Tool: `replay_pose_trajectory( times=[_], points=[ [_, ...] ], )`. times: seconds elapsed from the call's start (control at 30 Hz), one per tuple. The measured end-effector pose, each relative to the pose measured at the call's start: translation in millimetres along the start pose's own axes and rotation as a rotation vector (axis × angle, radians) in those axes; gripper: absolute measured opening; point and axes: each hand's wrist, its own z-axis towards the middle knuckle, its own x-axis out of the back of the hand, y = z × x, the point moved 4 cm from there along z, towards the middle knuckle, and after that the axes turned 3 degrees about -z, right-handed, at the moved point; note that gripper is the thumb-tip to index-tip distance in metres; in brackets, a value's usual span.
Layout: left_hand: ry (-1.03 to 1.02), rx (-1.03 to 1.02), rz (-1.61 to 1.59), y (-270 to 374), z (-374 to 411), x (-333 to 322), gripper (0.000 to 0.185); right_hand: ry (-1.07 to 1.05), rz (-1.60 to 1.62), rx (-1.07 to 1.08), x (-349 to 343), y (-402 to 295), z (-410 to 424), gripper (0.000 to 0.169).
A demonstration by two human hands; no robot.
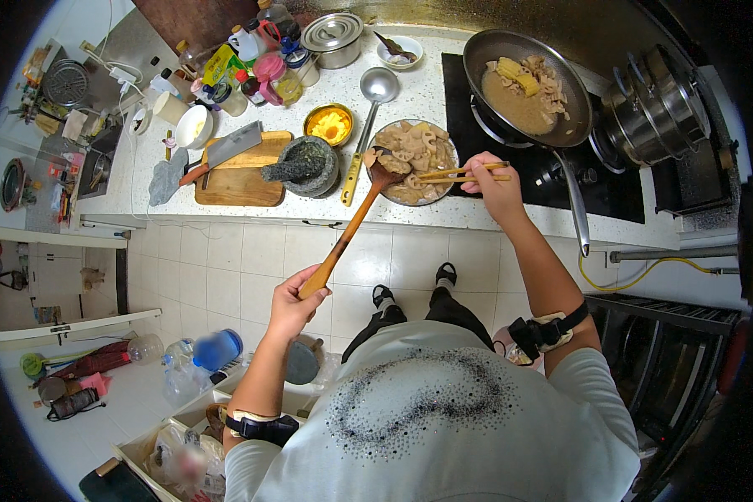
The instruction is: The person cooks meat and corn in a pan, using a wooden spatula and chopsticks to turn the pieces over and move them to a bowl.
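Observation:
My left hand [296, 302] grips the handle of a wooden spoon [351, 229]. Food pieces lie in the spoon's bowl, which is over the left side of a plate [408, 202] heaped with sliced lotus root [423, 147]. In my right hand [486, 185] is a pair of wooden chopsticks [458, 174], their tips at the food on the plate. To the right, a wok [527, 39] on the black cooktop [608, 194] holds brownish broth with corn pieces [516, 74] and more slices. Its long metal handle [574, 201] points towards me.
Left of the plate are a metal ladle [376, 88], a stone mortar [317, 179], a bowl of yellow food [328, 125] and a cutting board [238, 194] with a cleaver [235, 145]. Bottles and jars [251, 88] crowd the back left. A stacked steamer pot [656, 116] stands right of the wok.

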Motion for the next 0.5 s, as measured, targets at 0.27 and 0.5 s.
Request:
replay_pose_trajectory(
  times=[0.27,0.5],
  points=[
    [-0.014,-0.001,-0.001,-1,1,0,0.042,-0.054,-0.002,-0.006,-16,8,-17,0.014],
    [-0.014,-0.007,0.007,-1,1,1,0.042,-0.083,-0.068,-0.016,-26,5,-26,0.013]
  ],
)
